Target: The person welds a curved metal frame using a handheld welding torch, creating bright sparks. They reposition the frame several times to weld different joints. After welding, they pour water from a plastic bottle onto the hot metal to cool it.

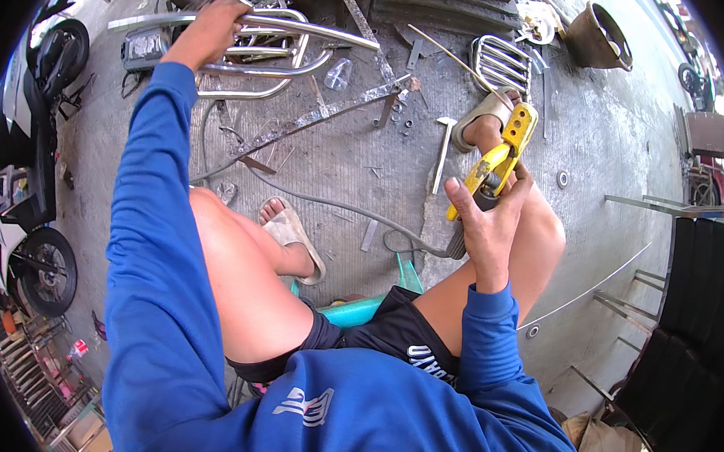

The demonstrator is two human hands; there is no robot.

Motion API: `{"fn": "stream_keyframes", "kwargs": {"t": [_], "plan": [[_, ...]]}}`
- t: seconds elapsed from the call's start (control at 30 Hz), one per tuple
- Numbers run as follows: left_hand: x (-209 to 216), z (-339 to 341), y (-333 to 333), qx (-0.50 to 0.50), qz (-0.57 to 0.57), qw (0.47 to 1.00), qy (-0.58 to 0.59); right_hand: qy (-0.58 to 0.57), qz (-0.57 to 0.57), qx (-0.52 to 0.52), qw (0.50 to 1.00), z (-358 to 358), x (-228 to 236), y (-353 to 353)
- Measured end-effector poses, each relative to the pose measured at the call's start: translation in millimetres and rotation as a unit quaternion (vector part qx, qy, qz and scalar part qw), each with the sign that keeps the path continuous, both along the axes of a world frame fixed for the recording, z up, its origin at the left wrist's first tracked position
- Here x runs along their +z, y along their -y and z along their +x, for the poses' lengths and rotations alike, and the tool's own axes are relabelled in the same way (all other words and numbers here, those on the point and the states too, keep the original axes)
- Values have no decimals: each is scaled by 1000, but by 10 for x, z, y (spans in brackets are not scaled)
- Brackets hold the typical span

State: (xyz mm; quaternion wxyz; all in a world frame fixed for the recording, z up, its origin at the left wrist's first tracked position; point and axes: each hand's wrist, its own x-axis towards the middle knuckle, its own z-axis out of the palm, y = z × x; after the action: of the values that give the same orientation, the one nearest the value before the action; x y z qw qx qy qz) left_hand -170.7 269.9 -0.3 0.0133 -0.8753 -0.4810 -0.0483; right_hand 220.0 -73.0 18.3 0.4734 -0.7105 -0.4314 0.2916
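My left hand [210, 33] is closed round a bar of a chrome tube frame [328, 35], bent from several shiny pipes, at the upper left. In my right hand [490, 230], above my right knee, is a yellow welding electrode holder [518, 129]. My fingers wrap its dark handle, with the thumb beside the yellow lever [478, 177]. A thin brown rod [449, 56] runs from the upper middle to the holder's tip; whether the jaw grips it, I cannot tell. A grey cable [322, 201] runs across the floor to below my right hand.
A rusty angle-iron frame [310, 122] lies before my feet. Beyond my right foot is another small chrome rack [502, 62], near a brown bucket [599, 37]. A hammer [443, 152] lies beside that foot. Motorcycles [29, 247] stand left; a black bench [675, 328] stands right.
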Motion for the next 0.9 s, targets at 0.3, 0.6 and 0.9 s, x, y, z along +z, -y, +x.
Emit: {"fn": "stream_keyframes", "kwargs": {"t": [0.3, 0.6, 0.9], "plan": [[227, 344, 213, 70, 128, 988, -59, 53, -28, 12, 998, -14, -86, -147], [355, 881, 206, -92, 245, 960, -96, 136, -39, 44, 989, -278, -178, -306], [286, 1054, -38, -84, 245, 958, -125, 200, -43, 58, 977, -431, -335, -380]]}}
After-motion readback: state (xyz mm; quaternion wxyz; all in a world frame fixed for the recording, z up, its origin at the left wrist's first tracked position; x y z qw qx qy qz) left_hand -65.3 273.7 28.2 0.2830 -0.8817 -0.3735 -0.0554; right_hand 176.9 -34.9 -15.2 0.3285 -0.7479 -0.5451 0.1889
